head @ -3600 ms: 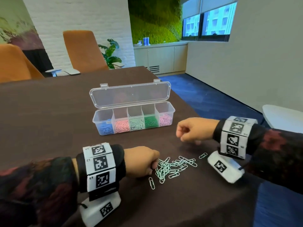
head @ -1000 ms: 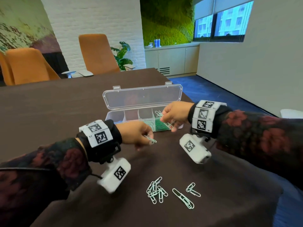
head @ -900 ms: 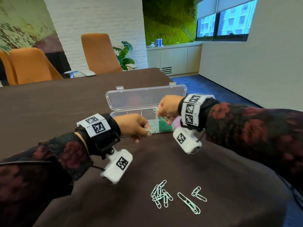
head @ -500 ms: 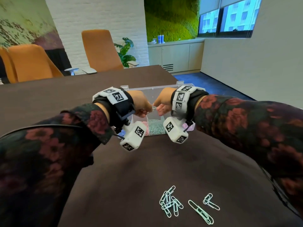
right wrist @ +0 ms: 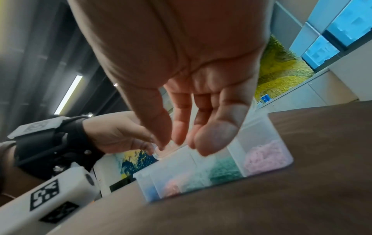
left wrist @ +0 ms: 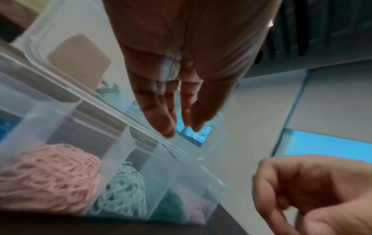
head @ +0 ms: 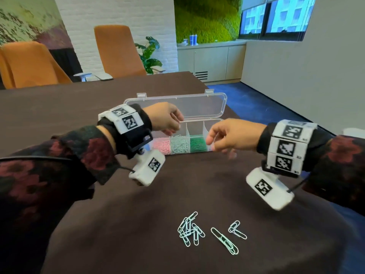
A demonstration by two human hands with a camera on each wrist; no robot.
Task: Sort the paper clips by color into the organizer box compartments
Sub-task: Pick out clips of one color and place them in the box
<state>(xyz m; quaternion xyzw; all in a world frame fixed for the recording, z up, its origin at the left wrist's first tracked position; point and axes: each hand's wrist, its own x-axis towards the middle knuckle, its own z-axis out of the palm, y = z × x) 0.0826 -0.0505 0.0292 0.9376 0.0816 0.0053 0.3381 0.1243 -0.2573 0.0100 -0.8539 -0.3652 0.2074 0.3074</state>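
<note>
Table [head: 79,107], brown: one. Organizer box [head: 175,104], clear, lid open, five compartments: blue, pink, pale mint, green and lilac clips already sorted inside. Left hand [head: 165,118] and right hand [head: 231,135]: both above the box, fingers relaxed, holding nothing. Loose pale mint paper clips [head: 209,232]: roughly a dozen on the near table, left to sort.

box [head: 197,107]: clear plastic, lid open and tilted back, standing on the surface
compartments: blue, pink, mint [head: 179,144], dark green [head: 198,143], lilac clips, sorted
loose clips [head: 189,228]: mint, small cluster plus a few strays, near edge
</note>
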